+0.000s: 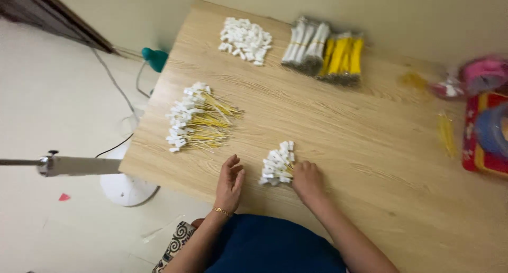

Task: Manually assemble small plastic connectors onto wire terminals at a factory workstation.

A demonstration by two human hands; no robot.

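Wooden bench point(344, 146) | small bundle of white-tipped pieces point(278, 166) lies between both hands, long axis running away from the person | right hand point(308, 181) touching it, grip clenched beside it; left hand point(230, 182) just beside, released

A light wooden table point(370, 146) with visible grain stands against a plain cream wall point(370, 14), on a pale floor point(47, 103). Left of the table stands a fan with a round white base point(127, 188), and a thin cable point(114, 82) trails across the floor. A dark wooden frame point(47, 16) crosses the upper left corner.
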